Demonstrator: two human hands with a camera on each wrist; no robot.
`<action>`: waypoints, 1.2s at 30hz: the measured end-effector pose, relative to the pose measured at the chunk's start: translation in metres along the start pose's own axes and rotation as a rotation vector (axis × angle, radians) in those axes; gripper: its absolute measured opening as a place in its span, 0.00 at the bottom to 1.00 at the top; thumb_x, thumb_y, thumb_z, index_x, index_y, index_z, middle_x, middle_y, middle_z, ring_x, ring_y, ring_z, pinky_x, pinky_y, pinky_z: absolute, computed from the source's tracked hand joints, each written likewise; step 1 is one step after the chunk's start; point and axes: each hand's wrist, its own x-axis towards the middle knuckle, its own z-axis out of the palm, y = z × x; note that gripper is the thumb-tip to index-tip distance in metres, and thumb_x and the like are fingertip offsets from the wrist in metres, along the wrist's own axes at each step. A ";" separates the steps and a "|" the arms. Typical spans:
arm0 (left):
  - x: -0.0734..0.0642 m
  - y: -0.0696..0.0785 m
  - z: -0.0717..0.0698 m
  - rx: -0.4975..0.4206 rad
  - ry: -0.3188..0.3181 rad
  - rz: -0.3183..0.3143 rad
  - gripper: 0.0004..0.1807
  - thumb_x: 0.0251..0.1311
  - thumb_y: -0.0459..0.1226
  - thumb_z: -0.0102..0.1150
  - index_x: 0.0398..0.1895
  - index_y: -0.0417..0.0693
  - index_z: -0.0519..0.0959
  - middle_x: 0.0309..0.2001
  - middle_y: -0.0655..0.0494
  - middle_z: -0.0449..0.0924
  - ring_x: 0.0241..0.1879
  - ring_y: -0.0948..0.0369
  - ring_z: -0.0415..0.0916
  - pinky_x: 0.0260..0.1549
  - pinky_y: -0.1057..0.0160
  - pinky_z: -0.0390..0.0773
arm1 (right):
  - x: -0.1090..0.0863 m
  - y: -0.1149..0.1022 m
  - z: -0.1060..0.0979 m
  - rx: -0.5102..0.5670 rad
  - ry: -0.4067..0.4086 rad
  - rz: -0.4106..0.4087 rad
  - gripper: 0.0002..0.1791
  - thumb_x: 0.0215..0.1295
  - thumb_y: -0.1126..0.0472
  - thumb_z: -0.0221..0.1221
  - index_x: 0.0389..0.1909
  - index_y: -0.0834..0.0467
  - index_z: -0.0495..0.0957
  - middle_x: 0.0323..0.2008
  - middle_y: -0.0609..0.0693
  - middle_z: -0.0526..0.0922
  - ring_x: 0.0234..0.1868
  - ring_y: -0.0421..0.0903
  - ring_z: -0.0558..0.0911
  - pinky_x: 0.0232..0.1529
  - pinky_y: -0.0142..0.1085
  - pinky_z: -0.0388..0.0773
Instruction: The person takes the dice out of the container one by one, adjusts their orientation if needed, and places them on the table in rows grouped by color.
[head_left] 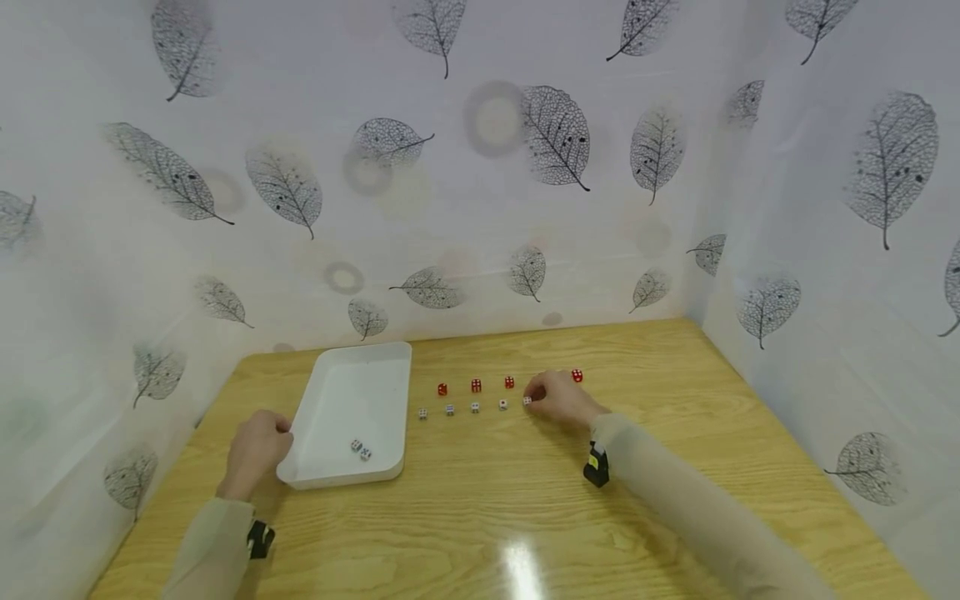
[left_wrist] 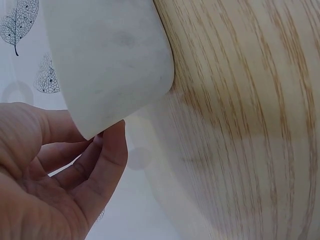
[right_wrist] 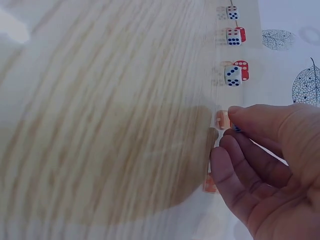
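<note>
At the right end of a row of white dice [head_left: 475, 407], my right hand [head_left: 564, 400] pinches a white die [head_left: 527, 401] between thumb and fingers. In the right wrist view only a sliver of that die [right_wrist: 237, 128] shows, with blue pips; the fingers hide the rest. Behind the white row runs a row of red dice [head_left: 476, 385], part of it covered by the right hand. My left hand [head_left: 257, 450] grips the near left corner of a white tray [head_left: 306, 482]. Seen from the left wrist, thumb and fingers meet at the tray's corner [left_wrist: 115, 85]. Two white dice [head_left: 361, 450] lie in the tray.
A wood-grain table [head_left: 465, 517] carries everything. White curtains with a leaf print [head_left: 480, 208] close off the back and both sides. One red die [head_left: 577, 375] sits just beyond the right hand. Light glares off the table's near part.
</note>
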 end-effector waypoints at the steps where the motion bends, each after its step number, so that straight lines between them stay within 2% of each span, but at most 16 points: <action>1: 0.000 0.000 0.000 0.001 -0.003 -0.002 0.19 0.57 0.29 0.46 0.47 0.24 0.78 0.46 0.28 0.80 0.35 0.47 0.79 0.28 0.54 0.77 | 0.000 0.000 0.000 -0.007 0.001 0.000 0.06 0.60 0.62 0.65 0.38 0.56 0.86 0.38 0.47 0.85 0.41 0.42 0.80 0.47 0.40 0.79; 17: 0.002 0.001 -0.001 0.009 -0.009 -0.037 0.19 0.58 0.30 0.46 0.48 0.25 0.78 0.47 0.29 0.80 0.36 0.47 0.79 0.27 0.56 0.77 | 0.001 -0.001 0.003 -0.012 0.015 -0.015 0.06 0.60 0.64 0.64 0.38 0.58 0.86 0.38 0.50 0.86 0.40 0.44 0.81 0.45 0.40 0.79; 36: 0.005 0.001 0.001 0.020 -0.007 -0.073 0.18 0.57 0.30 0.47 0.47 0.26 0.78 0.47 0.30 0.80 0.39 0.45 0.79 0.31 0.52 0.78 | 0.004 0.001 0.002 -0.018 -0.003 -0.009 0.08 0.61 0.63 0.64 0.41 0.59 0.86 0.39 0.51 0.85 0.41 0.44 0.81 0.45 0.41 0.79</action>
